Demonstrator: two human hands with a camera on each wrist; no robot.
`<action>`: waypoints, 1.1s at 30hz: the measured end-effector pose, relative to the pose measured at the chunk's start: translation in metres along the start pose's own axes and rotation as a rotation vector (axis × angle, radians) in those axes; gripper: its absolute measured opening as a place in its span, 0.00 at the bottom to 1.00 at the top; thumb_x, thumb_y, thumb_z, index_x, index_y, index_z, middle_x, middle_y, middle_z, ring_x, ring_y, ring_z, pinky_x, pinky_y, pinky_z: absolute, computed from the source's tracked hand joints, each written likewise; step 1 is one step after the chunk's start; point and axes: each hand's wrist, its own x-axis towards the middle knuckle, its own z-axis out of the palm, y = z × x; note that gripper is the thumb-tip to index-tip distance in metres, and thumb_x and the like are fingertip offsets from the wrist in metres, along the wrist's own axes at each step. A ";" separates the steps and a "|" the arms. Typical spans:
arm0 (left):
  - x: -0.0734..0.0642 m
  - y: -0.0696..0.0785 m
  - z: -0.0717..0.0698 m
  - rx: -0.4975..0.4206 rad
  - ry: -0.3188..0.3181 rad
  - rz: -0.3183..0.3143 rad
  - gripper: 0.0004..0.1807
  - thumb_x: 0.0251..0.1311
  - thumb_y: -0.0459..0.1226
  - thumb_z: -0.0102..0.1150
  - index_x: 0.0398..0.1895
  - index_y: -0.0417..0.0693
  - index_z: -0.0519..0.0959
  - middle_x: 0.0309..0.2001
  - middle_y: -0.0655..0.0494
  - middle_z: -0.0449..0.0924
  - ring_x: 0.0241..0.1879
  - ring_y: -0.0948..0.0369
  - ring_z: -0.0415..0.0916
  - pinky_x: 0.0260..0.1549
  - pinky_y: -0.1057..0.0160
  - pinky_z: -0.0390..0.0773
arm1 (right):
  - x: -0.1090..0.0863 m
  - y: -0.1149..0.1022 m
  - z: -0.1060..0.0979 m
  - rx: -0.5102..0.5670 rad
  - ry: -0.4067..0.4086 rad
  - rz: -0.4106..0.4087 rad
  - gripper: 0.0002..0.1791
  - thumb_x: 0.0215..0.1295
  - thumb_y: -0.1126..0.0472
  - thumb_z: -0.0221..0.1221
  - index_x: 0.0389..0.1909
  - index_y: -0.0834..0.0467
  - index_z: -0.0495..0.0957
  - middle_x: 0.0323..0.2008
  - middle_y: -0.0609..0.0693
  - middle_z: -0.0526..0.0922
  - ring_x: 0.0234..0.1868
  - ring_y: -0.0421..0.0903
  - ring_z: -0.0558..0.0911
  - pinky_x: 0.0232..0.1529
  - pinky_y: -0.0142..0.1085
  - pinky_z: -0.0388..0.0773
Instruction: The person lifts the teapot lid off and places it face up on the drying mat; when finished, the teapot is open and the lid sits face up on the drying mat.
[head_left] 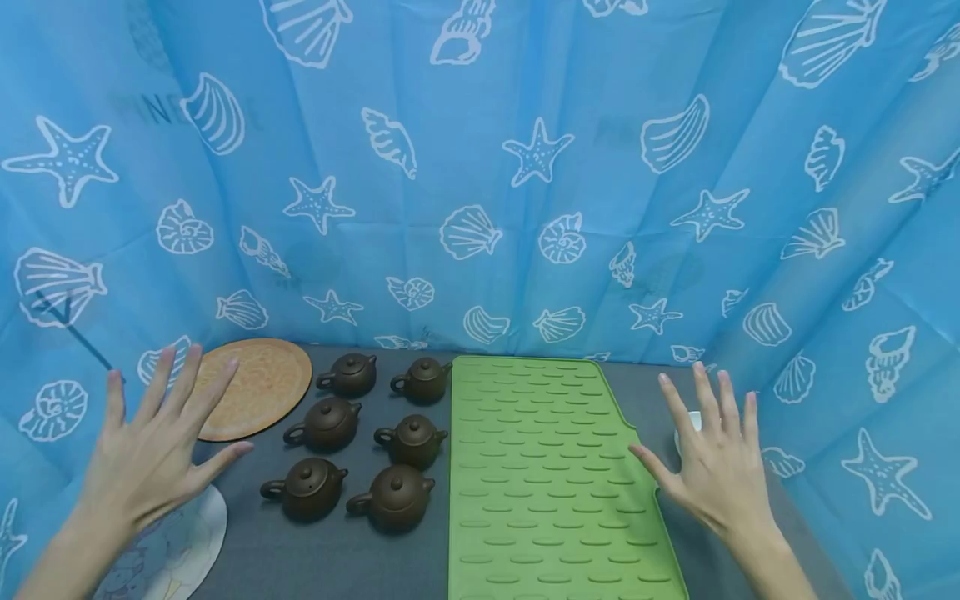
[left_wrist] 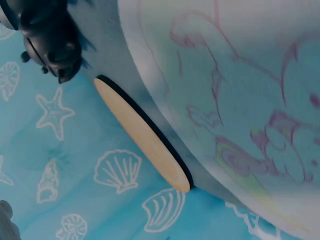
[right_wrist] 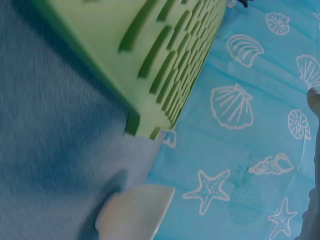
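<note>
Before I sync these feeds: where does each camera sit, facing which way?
Head: on the head, facing forward and down at brown teapots, green mat and blue curtain; left hand and right hand show.
Left wrist: on that wrist, facing across the pale mat to the round board; perhaps part of the left hand, lower left.
Right wrist: on that wrist, facing the green mat's edge and white dish; perhaps part of the hand, right edge.
Head and right wrist share the green mat and white dish.

Passage above low green mat (head_left: 551, 475) — six teapots (head_left: 411, 442) block left side.
</note>
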 end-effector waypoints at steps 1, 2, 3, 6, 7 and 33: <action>-0.002 0.002 0.000 -0.004 -0.003 -0.004 0.59 0.62 0.86 0.26 0.89 0.68 0.53 0.89 0.45 0.47 0.90 0.46 0.39 0.83 0.24 0.32 | 0.000 -0.003 0.001 0.008 0.008 0.000 0.56 0.71 0.14 0.33 0.86 0.47 0.60 0.87 0.66 0.54 0.87 0.72 0.52 0.83 0.75 0.42; -0.003 0.004 -0.001 -0.011 0.002 -0.006 0.58 0.62 0.86 0.27 0.89 0.67 0.54 0.89 0.43 0.50 0.90 0.44 0.41 0.82 0.24 0.33 | -0.001 -0.006 0.002 0.018 0.017 -0.001 0.55 0.72 0.14 0.34 0.85 0.49 0.62 0.85 0.68 0.56 0.86 0.73 0.54 0.82 0.76 0.44; -0.005 0.006 -0.002 -0.023 0.002 -0.009 0.58 0.63 0.85 0.28 0.89 0.66 0.55 0.88 0.41 0.52 0.90 0.45 0.41 0.82 0.24 0.34 | -0.002 -0.010 0.003 0.028 0.025 -0.004 0.54 0.73 0.15 0.35 0.84 0.49 0.63 0.84 0.69 0.58 0.85 0.73 0.55 0.82 0.77 0.45; -0.010 0.015 -0.005 -0.063 0.037 -0.004 0.54 0.68 0.82 0.26 0.87 0.63 0.59 0.87 0.41 0.57 0.91 0.49 0.40 0.82 0.23 0.38 | -0.004 -0.021 0.006 0.060 0.037 -0.014 0.52 0.75 0.18 0.36 0.83 0.52 0.65 0.82 0.70 0.62 0.84 0.74 0.58 0.83 0.75 0.45; -0.012 0.019 -0.006 -0.078 0.046 -0.006 0.53 0.70 0.81 0.27 0.87 0.62 0.60 0.86 0.41 0.59 0.91 0.52 0.40 0.82 0.23 0.40 | -0.005 -0.026 0.007 0.076 0.039 -0.017 0.52 0.75 0.18 0.37 0.82 0.53 0.66 0.82 0.70 0.63 0.83 0.74 0.59 0.84 0.73 0.44; -0.008 0.160 -0.010 -0.794 -0.338 -0.475 0.14 0.67 0.36 0.74 0.54 0.56 0.88 0.43 0.60 0.87 0.33 0.74 0.79 0.32 0.70 0.83 | 0.027 -0.179 0.033 0.957 -0.257 -0.033 0.23 0.63 0.67 0.75 0.58 0.55 0.82 0.52 0.50 0.89 0.48 0.44 0.88 0.49 0.42 0.90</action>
